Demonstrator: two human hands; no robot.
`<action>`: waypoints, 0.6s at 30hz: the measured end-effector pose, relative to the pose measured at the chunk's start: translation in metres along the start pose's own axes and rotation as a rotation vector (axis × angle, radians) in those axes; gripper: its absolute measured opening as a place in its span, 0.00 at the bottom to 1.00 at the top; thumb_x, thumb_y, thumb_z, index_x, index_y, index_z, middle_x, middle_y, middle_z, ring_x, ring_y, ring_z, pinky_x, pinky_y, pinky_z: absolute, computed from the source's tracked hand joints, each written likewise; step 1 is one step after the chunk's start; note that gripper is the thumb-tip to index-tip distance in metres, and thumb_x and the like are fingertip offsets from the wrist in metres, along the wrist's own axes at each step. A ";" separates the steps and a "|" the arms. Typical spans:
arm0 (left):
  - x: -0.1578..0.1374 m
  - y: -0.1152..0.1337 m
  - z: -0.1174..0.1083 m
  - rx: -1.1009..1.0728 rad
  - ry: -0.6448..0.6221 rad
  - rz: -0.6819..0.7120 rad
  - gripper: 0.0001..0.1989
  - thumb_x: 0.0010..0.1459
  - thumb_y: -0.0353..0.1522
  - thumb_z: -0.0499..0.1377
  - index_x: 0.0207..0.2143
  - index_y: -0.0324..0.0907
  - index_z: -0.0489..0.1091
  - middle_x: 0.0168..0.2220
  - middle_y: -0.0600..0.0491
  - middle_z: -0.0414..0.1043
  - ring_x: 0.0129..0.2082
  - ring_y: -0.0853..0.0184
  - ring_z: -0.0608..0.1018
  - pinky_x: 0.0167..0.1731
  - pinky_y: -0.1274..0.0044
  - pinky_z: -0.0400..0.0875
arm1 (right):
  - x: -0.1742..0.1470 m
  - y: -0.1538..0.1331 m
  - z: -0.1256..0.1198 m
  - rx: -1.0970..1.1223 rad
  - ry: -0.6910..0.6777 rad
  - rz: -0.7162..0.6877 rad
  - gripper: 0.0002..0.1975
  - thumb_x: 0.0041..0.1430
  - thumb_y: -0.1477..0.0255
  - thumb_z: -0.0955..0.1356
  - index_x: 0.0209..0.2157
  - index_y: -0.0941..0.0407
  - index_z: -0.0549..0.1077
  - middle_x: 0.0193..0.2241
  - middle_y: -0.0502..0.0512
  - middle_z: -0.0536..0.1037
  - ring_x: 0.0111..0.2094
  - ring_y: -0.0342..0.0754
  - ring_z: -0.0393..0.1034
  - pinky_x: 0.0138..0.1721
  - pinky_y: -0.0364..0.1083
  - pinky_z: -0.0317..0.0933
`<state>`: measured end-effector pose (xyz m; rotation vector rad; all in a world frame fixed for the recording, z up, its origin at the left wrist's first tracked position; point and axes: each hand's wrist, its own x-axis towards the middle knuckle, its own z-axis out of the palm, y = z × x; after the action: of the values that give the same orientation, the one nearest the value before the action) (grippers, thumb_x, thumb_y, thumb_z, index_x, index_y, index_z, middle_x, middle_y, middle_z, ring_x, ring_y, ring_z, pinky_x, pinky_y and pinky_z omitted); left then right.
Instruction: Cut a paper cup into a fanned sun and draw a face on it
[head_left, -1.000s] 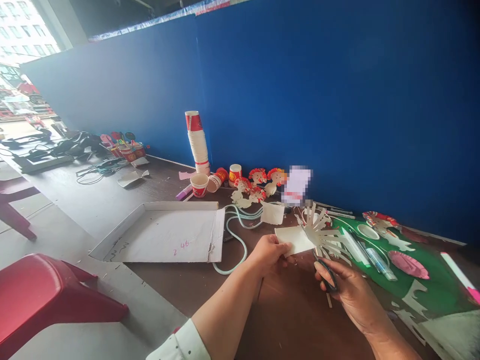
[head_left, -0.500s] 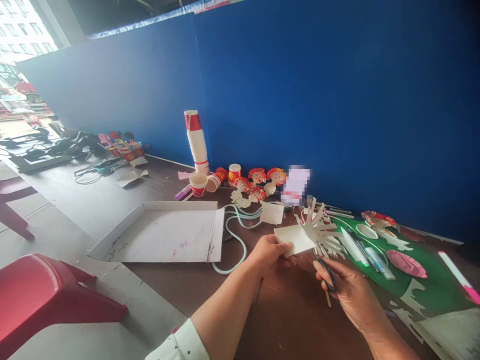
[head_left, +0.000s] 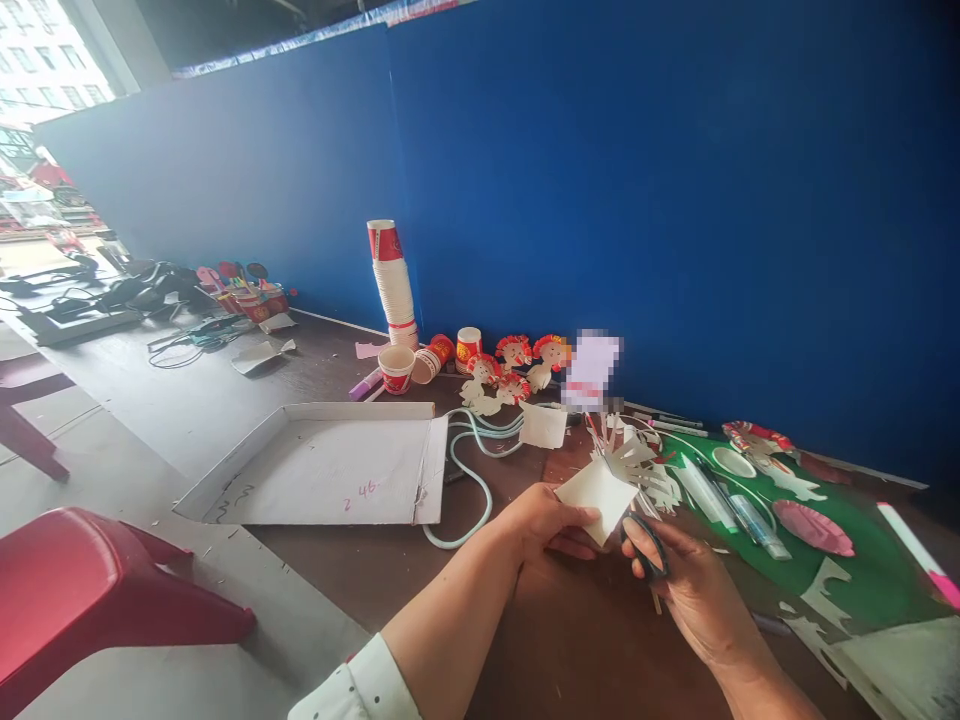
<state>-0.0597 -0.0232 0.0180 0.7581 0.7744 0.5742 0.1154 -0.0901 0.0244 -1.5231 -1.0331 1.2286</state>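
Note:
My left hand [head_left: 559,522] pinches a piece of cream paper [head_left: 594,497] between thumb and fingers, tilted above the brown table. In my right hand [head_left: 686,570] is a pair of scissors with black handles [head_left: 646,545], fingers through the loops. The scissor blades point up along the right edge of the paper; whether they touch it I cannot tell. Just behind lies a fringed paper piece [head_left: 637,450] cut into many thin strips, partly hidden by the paper. Several paper figures with red curled rims [head_left: 514,352] stand by the blue wall.
A shallow white cardboard tray [head_left: 330,460] lies left of my hands, with a pale cable [head_left: 487,490] beside it. Paper cups [head_left: 397,368] and a tall cup stack [head_left: 394,285] stand behind. Pens and a pink paper piece [head_left: 814,527] lie on a green mat [head_left: 855,590] at right.
The cream paper has turned in my left hand and now shows as a diamond. The fringed strips have dropped lower behind it. The scissors remain near the paper's right edge.

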 end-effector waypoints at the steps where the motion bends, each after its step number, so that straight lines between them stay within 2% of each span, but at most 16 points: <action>1: 0.000 0.000 -0.001 0.000 -0.008 0.001 0.22 0.38 0.34 0.70 0.37 0.34 0.74 0.28 0.47 0.76 0.26 0.65 0.78 0.26 0.77 0.75 | 0.000 0.001 0.000 0.023 -0.010 0.005 0.20 0.44 0.53 0.72 0.32 0.54 0.78 0.24 0.50 0.74 0.23 0.42 0.62 0.21 0.40 0.52; 6: 0.002 0.000 -0.002 0.015 -0.038 -0.031 0.20 0.38 0.33 0.71 0.36 0.34 0.74 0.27 0.46 0.76 0.25 0.64 0.79 0.25 0.77 0.75 | -0.001 0.002 0.002 0.084 -0.012 0.042 0.17 0.44 0.54 0.73 0.29 0.53 0.77 0.24 0.49 0.73 0.23 0.40 0.61 0.22 0.39 0.51; 18: 0.001 0.000 -0.004 0.032 -0.051 -0.034 0.17 0.39 0.31 0.69 0.34 0.34 0.74 0.27 0.46 0.77 0.26 0.64 0.80 0.24 0.79 0.75 | -0.008 -0.011 0.003 0.023 0.016 -0.004 0.17 0.39 0.58 0.75 0.27 0.56 0.77 0.21 0.49 0.70 0.21 0.40 0.60 0.20 0.40 0.49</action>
<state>-0.0621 -0.0207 0.0159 0.7846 0.7494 0.5118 0.1104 -0.0950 0.0368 -1.5102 -1.0082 1.2201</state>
